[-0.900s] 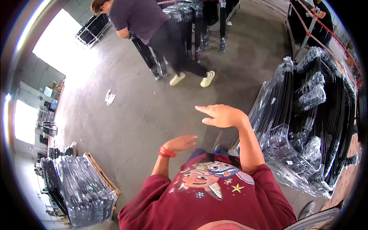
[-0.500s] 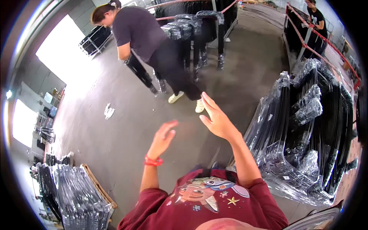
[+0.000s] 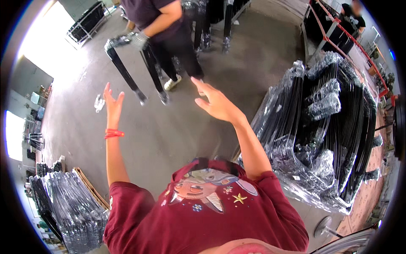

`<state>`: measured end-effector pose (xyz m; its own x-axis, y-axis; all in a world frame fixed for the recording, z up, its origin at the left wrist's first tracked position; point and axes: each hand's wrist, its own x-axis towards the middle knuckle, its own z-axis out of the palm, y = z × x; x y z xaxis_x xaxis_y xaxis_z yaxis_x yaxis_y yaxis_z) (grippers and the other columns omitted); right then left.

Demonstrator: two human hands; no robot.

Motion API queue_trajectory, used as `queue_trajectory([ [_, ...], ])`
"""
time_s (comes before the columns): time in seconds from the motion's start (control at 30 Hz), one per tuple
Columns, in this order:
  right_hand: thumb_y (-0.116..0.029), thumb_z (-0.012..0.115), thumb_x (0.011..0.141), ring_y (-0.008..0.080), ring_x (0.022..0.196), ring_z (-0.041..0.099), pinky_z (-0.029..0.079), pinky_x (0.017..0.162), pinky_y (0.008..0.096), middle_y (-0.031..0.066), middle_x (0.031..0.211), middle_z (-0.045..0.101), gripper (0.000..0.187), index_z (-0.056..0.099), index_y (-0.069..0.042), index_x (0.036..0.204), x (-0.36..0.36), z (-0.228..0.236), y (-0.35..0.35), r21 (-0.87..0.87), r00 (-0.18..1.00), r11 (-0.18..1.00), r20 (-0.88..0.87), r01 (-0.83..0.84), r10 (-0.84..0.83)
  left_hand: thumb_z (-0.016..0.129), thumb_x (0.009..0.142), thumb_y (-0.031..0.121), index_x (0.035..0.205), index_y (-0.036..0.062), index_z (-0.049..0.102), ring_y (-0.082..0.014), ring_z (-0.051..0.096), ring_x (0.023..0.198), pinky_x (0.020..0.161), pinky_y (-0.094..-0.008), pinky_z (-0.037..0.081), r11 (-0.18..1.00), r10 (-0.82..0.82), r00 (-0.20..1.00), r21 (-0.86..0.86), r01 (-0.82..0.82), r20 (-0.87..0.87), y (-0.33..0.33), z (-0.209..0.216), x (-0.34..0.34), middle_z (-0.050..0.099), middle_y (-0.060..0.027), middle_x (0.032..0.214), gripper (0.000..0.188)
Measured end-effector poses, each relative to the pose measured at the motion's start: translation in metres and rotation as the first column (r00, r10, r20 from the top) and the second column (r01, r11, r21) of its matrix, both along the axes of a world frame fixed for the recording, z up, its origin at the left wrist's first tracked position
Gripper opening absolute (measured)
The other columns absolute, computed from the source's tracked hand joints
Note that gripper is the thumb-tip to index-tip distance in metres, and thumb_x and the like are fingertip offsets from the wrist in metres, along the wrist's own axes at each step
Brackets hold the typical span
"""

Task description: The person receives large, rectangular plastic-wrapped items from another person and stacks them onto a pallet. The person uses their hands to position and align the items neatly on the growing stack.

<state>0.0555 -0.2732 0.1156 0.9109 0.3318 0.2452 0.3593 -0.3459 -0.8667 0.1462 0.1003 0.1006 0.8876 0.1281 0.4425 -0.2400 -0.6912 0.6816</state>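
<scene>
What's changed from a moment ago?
The left hand swung forward and left, away from the right hand, which moved slightly forward. A co-worker's gloved hand has come into view on a black wrapped frame. Both bare hands stay empty, and the wrapped stack at right stays put.

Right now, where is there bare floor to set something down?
Bare floor lies between the left hand and right hand, and farther off between the co-worker and the big wrapped stack. That stack crowds the right; another stack crowds the lower left.
</scene>
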Motion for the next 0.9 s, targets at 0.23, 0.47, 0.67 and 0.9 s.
queue_trajectory([
  [0.23,-0.014,0.052,0.085,0.0316,0.124,0.033,0.039,0.092,0.0336,0.0222,0.134,0.032,0.054,0.030,-0.009,0.134,0.016,-0.027,-0.010,0.034,0.992,0.995,0.078,0.099,-0.101,0.073,0.065,0.024,0.131,-0.0046,0.022,-0.0358,0.025,0.125,0.103,-0.0424,0.022,0.958,0.224,0.975,0.180,-0.222,0.011,0.011,-0.079,0.078,0.028,-0.0228,0.132,0.089],
  [0.47,-0.012,0.053,0.083,0.0241,0.103,0.051,0.040,0.092,0.0333,0.0146,0.127,0.042,0.049,0.040,-0.007,0.129,0.003,-0.059,-0.029,0.005,0.981,0.981,0.004,0.195,-0.195,0.074,0.063,0.028,0.133,-0.0025,0.017,-0.0370,0.019,0.127,0.105,-0.0450,0.016,0.955,0.173,0.981,0.257,-0.144,-0.092,-0.035,-0.106,0.096,0.026,-0.0250,0.133,0.095],
  [0.67,-0.012,0.052,0.083,0.0257,0.100,0.054,0.041,0.090,0.0336,0.0154,0.125,0.044,0.047,0.041,-0.008,0.128,-0.013,-0.068,-0.029,0.028,0.980,0.981,-0.051,0.192,-0.191,0.074,0.062,0.028,0.135,0.0036,0.017,-0.0372,0.012,0.131,0.106,-0.0462,0.014,0.860,-0.096,0.991,0.493,0.129,-0.093,-0.096,-0.086,0.108,0.020,-0.0233,0.138,0.096],
  [0.9,-0.025,0.053,0.084,0.0282,0.106,0.052,0.039,0.092,0.0346,0.0179,0.127,0.043,0.049,0.042,-0.005,0.127,-0.019,-0.102,-0.012,-0.112,0.906,0.953,-0.297,0.282,-0.303,0.075,0.057,0.046,0.138,0.0079,0.016,-0.0345,0.008,0.133,0.105,-0.0525,0.011,0.640,-0.271,0.927,0.672,0.374,-0.258,-0.160,-0.103,0.091,0.013,-0.0171,0.144,0.106],
])
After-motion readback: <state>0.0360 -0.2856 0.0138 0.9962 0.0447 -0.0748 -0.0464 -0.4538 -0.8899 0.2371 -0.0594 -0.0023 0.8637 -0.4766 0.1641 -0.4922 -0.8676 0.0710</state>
